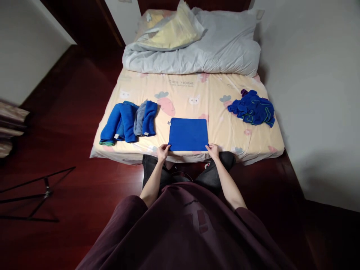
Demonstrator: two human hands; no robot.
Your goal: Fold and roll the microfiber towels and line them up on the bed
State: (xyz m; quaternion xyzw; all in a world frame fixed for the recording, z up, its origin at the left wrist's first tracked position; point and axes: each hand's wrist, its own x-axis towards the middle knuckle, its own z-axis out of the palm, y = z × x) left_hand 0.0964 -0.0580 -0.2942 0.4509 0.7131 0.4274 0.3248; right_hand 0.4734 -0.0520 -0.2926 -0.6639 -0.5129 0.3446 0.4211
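A flat blue towel (188, 134) lies on the bed in front of me, smooth and rectangular, with a small white label at its far left corner. My left hand (162, 152) pinches its near left corner. At the near right corner, my right hand (213, 150) grips the cloth between thumb and fingers. To the left lie several rolled or folded towels (126, 122), blue and grey, some with white labels. A crumpled heap of blue cloths (254, 108) with green edging rests on the right, a bit of purple showing behind it.
The bed (194, 88) has a yellow sheet with carrot and rabbit prints. A grey-white quilt (225, 41) is bunched at the head with a yellow pillow (180, 28). A black tripod leg (46, 193) stands on the dark red floor at left; a wall (315, 93) runs along the right.
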